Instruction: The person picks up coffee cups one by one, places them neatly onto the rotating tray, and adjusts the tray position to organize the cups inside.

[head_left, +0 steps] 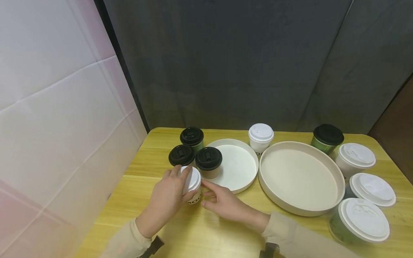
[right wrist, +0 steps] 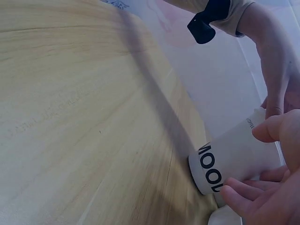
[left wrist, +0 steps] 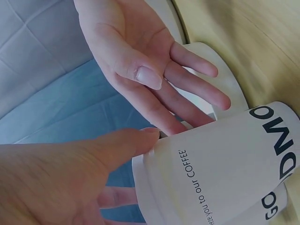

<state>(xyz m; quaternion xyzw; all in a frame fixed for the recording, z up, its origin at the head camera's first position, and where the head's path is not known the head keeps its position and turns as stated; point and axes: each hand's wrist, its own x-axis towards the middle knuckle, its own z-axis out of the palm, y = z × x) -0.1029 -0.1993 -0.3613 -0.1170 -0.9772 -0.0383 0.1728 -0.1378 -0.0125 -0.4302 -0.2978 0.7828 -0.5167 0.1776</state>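
A white paper cup (head_left: 194,199) with a white lid and black lettering stands on the table at the near left. My left hand (head_left: 167,191) holds it from above, with the thumb and fingers about the lid. In the left wrist view that thumb (left wrist: 136,140) lies at the lid's rim. My right hand (head_left: 227,203) is beside the cup on the right, its fingers loosely extended and close to the cup's side; contact is hard to tell. Just behind are black-lidded cups (head_left: 181,156), one of them, a brown cup (head_left: 211,174), at the white round tray's (head_left: 237,191) left edge.
A larger beige round tray (head_left: 301,175) lies right of the white tray. Another white cup (head_left: 260,138) stands behind, between the trays. Along the right are a green black-lidded cup (head_left: 327,138) and several white-lidded tubs (head_left: 359,220). A dark curtain (head_left: 226,64) hangs behind the table.
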